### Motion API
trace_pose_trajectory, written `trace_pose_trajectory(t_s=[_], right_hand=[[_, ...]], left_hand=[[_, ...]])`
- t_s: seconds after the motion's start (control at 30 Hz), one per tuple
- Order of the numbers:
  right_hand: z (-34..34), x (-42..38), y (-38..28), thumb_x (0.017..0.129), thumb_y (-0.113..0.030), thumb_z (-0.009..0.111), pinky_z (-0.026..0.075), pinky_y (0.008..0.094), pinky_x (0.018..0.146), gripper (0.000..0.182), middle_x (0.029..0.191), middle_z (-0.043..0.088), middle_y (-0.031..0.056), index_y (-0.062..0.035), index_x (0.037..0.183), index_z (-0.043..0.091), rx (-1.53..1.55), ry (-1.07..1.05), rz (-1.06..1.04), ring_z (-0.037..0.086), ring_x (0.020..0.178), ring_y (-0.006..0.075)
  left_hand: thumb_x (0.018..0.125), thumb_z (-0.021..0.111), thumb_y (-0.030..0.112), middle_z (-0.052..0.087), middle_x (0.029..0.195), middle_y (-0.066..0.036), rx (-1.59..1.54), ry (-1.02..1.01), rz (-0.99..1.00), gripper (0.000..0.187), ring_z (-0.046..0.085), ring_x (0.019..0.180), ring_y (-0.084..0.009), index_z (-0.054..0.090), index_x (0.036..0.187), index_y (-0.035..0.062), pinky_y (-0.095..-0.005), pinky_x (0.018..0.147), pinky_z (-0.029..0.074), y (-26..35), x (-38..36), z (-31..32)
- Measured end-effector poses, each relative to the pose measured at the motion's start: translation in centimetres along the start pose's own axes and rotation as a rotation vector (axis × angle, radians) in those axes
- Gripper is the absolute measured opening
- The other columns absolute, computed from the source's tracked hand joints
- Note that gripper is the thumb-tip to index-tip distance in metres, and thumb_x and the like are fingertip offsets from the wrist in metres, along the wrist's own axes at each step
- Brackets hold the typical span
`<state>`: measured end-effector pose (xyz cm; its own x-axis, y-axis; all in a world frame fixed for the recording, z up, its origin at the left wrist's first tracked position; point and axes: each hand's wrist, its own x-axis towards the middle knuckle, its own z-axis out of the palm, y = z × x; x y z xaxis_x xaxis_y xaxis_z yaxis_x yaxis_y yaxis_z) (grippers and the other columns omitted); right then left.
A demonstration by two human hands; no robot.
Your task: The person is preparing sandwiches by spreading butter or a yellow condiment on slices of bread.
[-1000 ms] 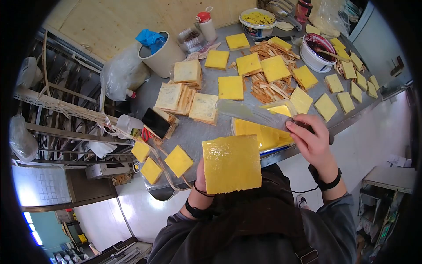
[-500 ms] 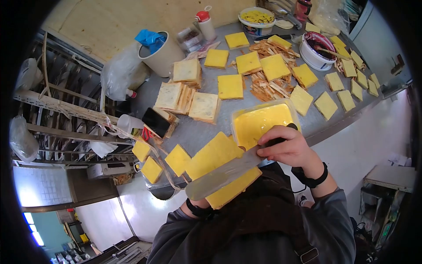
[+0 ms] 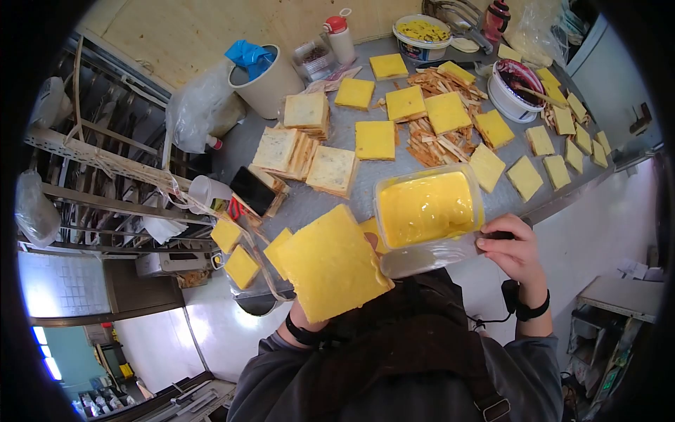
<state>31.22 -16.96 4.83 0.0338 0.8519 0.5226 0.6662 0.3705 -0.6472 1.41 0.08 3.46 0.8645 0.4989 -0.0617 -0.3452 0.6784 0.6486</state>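
In my right hand point(image 3: 513, 246) is the dark handle of a wide metal spatula point(image 3: 430, 256), its blade pointing left along the near side of a tub of glossy yellow spread point(image 3: 427, 206). A large square slice coated in yellow point(image 3: 337, 264) rests on my left hand point(image 3: 306, 316), which is mostly hidden under it. A small part of a finger shows at the slice's right edge. More yellow-coated squares point(image 3: 375, 141) lie beyond the tub, beside stacks of pale layered slices point(image 3: 331, 171).
On the metal table point(image 3: 232, 151) are a phone point(image 3: 252, 190), a beige bin with blue plastic point(image 3: 271, 88), a red-capped bottle point(image 3: 340, 42), a tub of dark red filling point(image 3: 515, 91), a yellow-filled bucket point(image 3: 422, 35) and cut strips point(image 3: 439, 144). A rack point(image 3: 105, 155) stands at the left.
The spatula has moved right, off the slice and down beside the tub, with my right hand. The slice on my left hand now faces up with its whole yellow top visible.
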Motion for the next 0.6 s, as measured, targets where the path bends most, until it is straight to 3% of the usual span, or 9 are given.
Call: trace_pose_trajectory(t_s=[0.13,0.37,0.47,0.57,0.6], right_hand=[[-0.2,0.7,-1.8,0.075,-0.010,0.074,0.048,0.0331,0.067,0.019,0.096,0.064,0.0061,-0.0110,0.094,0.074,-0.014,-0.040,-0.047,0.062,0.079,0.0225],[-0.5,2.5,-1.7,0.073,-0.008,0.074,0.047,0.0340,0.063,0.019,0.095,0.064,0.0042,-0.0127,0.091,0.072,-0.246,-0.059,-0.144,0.062,0.075,0.0220],[-0.7,3.5,-0.9,0.071,-0.007,0.072,0.048,0.0346,0.063,0.024,0.096,0.064,0.0060,-0.0120,0.095,0.072,-0.298,-0.027,-0.163,0.062,0.076,0.0237],[-0.2,4.2,-0.4,0.072,-0.005,0.070,0.048,0.0348,0.066,0.025,0.096,0.064,0.0073,-0.0096,0.097,0.072,-0.313,0.038,-0.107,0.061,0.078,0.0247],[0.2,4.3,-0.2,0.076,-0.003,0.067,0.049,0.0337,0.069,0.023,0.097,0.064,0.0093,-0.0066,0.098,0.071,-0.295,0.042,-0.070,0.062,0.080,0.0258]], left_hand=[[0.095,0.054,0.039,0.052,0.126,-0.015,-0.027,-0.043,-0.115,0.050,0.053,0.113,-0.0295,0.044,0.135,0.0114,-0.0418,0.091,0.046,-0.2,0.8,-0.8],[0.095,0.050,0.045,0.049,0.128,-0.017,-0.069,0.139,-0.324,0.056,0.052,0.111,-0.0313,0.041,0.138,0.0103,-0.0448,0.094,0.045,0.4,0.9,1.6],[0.095,0.049,0.046,0.052,0.117,-0.015,-0.304,0.143,-0.459,0.052,0.053,0.101,-0.0280,0.045,0.132,0.0107,-0.0418,0.087,0.046,0.2,1.0,2.2],[0.100,0.041,0.038,0.048,0.134,-0.013,-0.421,-0.178,-0.425,0.052,0.051,0.120,-0.0264,0.037,0.140,0.0052,-0.0413,0.099,0.044,-1.2,0.6,-0.9],[0.099,0.042,0.038,0.048,0.133,-0.012,-0.457,-0.170,-0.420,0.052,0.051,0.119,-0.0264,0.037,0.140,0.0061,-0.0422,0.099,0.044,-1.4,0.6,-1.0]])
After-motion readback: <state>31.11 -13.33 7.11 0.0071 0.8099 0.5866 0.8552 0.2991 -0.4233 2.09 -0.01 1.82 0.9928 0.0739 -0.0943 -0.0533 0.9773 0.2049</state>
